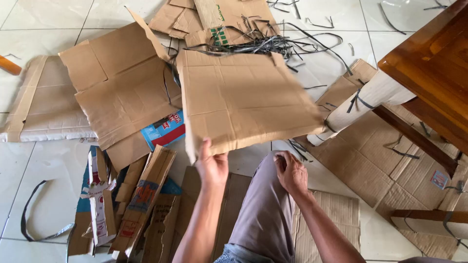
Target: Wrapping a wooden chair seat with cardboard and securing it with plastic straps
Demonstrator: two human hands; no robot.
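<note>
My left hand point(211, 164) grips the near edge of a large flat brown cardboard sheet point(243, 100) and holds it up above the floor. My right hand point(290, 171) rests on my knee in grey trousers point(263, 204), fingers curled and holding nothing, just below the sheet's near edge. Under the raised sheet lie more flattened cardboard pieces point(122, 92) on the white tiled floor.
A wooden table point(434, 63) with a cardboard-wrapped leg point(363, 102) stands at the right. Black plastic straps point(273, 44) tangle at the top. Torn printed cardboard scraps point(122, 199) pile up at the lower left. More flat cardboard point(385, 165) covers the floor under the table.
</note>
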